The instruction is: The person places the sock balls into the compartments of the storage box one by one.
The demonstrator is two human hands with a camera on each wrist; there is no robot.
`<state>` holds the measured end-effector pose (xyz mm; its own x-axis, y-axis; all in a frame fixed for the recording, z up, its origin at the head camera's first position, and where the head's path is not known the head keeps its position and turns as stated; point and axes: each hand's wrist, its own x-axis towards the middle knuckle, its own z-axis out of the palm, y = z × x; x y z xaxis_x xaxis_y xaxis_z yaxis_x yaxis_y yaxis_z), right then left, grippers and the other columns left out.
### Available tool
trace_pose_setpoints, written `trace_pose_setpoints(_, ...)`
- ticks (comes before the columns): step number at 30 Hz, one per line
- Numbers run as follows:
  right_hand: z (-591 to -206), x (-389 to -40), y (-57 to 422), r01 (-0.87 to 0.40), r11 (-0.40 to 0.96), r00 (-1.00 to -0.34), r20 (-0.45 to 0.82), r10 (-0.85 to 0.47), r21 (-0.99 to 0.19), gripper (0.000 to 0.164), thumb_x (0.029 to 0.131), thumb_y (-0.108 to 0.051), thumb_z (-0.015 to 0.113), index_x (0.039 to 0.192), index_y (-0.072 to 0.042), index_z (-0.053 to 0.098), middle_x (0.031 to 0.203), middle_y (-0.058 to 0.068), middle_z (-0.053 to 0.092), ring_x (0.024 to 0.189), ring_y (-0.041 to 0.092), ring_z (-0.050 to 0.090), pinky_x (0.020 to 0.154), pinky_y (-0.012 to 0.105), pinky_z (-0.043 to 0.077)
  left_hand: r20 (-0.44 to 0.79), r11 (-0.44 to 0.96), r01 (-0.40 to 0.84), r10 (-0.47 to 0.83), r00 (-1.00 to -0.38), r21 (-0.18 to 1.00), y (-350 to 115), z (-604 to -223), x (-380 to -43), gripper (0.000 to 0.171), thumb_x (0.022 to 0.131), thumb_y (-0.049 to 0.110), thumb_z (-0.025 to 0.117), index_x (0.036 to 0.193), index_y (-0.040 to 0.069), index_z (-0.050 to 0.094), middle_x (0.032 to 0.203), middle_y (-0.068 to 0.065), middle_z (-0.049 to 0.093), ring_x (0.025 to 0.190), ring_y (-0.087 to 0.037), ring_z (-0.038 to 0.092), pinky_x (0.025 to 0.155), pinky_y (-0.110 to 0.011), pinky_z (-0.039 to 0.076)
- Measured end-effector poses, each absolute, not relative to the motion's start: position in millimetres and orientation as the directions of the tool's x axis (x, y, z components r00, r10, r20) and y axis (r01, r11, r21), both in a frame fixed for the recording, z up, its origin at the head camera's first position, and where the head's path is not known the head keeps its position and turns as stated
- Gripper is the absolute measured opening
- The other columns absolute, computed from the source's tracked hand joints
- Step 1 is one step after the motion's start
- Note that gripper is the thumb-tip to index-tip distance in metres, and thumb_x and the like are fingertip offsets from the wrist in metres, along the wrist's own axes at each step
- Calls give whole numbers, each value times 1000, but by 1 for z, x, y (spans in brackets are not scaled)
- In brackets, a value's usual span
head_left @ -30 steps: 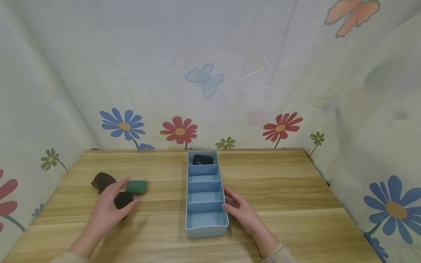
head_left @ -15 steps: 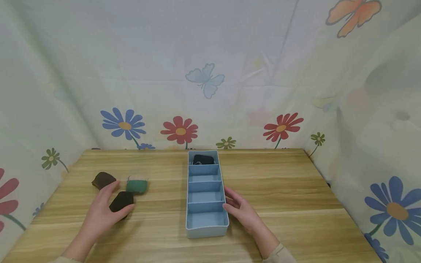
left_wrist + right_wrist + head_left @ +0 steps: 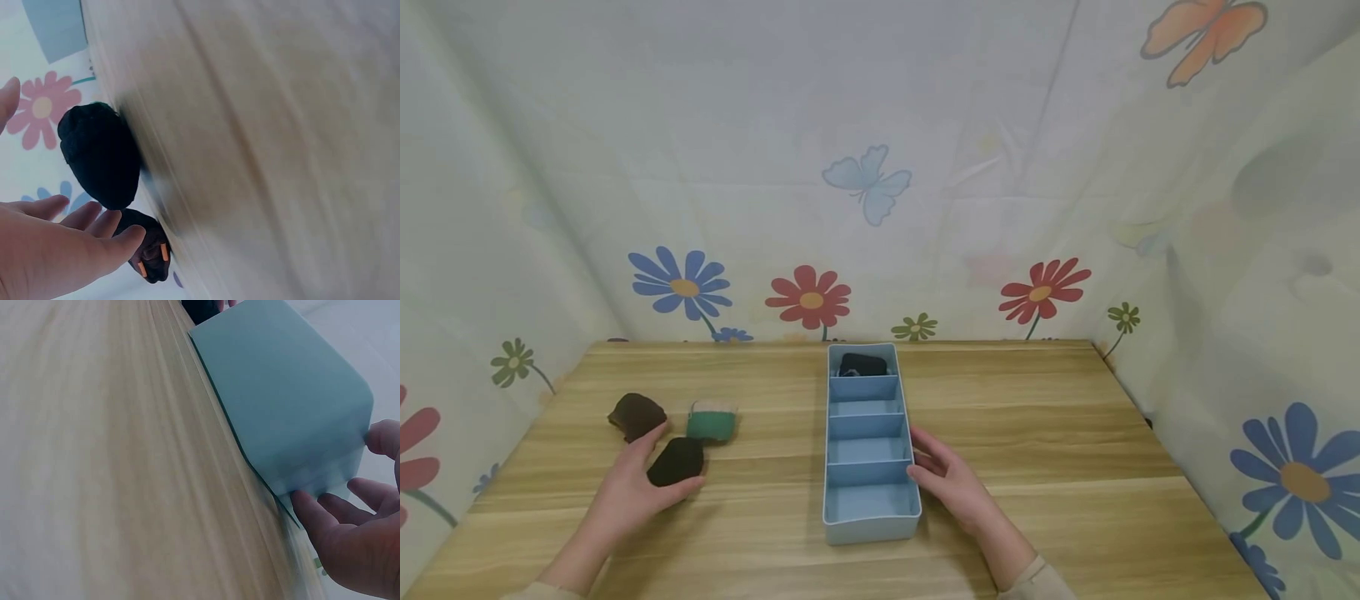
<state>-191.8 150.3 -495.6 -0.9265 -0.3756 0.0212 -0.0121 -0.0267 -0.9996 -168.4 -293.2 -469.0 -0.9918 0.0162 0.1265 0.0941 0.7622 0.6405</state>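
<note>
My left hand [image 3: 628,492] is spread around the near side of a black rolled-up cloth bundle [image 3: 676,461], sock-like in shape. In the left wrist view the fingers [image 3: 87,228] and thumb stand apart on either side of this black bundle [image 3: 103,153], which sits on the table. Behind it lies a dark brown bundle [image 3: 637,415], marked with orange stripes in the left wrist view. A green and beige bundle [image 3: 711,422] lies to its right. My right hand [image 3: 951,483] touches the right outer wall of a light blue divided organizer box [image 3: 872,528] with fingertips and thumb.
The box stands lengthwise on a wood-grain table [image 3: 1037,433]. Its farthest compartment holds a black item [image 3: 862,365]. A flowered cloth backdrop [image 3: 970,250] rises behind the table and on both sides.
My left hand has drawn back a little toward the lower left, so more of the black bundle shows. The right hand and the box keep their places.
</note>
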Motion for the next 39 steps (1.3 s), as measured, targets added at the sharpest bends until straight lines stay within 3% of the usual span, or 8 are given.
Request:
trace_pose_setpoints(9, -496, -192, 151, -11, -24, -926, 19, -378, -1000, 64, 97, -4, 61, 152, 5, 29, 156, 24, 29, 137, 44, 37, 108, 39, 40, 66, 765, 56, 18, -998, 641, -297, -473, -170, 109, 77, 42, 85, 148, -15, 24, 145, -42, 30, 129, -60, 30, 98, -71, 32)
trace_pose_setpoints(16, -496, -192, 150, -8, -26, -925, 17, -380, -1000, 64, 97, -4, 61, 152, 4, 29, 157, 24, 29, 138, 43, 37, 108, 40, 39, 28, 762, 31, 17, -999, 647, -303, -476, -171, 109, 78, 42, 84, 149, -14, 22, 143, -45, 31, 124, -60, 39, 94, -69, 38)
trace_pose_setpoints(31, -497, -193, 151, -8, -28, -927, 18, -374, -1000, 64, 97, -4, 61, 152, 4, 30, 156, 23, 30, 138, 43, 37, 108, 39, 39, -129, 743, -79, 10, -992, 665, -313, -478, -171, 110, 83, 48, 78, 157, 0, 13, 152, -38, 22, 133, -61, 24, 99, -70, 31)
trace_pose_setpoints(39, -497, -193, 151, -4, -31, -928, 15, -372, -1000, 64, 97, -5, 62, 152, 3, 31, 156, 23, 30, 137, 43, 38, 108, 39, 40, -86, 756, -42, 19, -996, 653, -313, -479, -170, 105, 81, 46, 79, 153, -5, 23, 149, -40, 25, 131, -63, 26, 99, -72, 29)
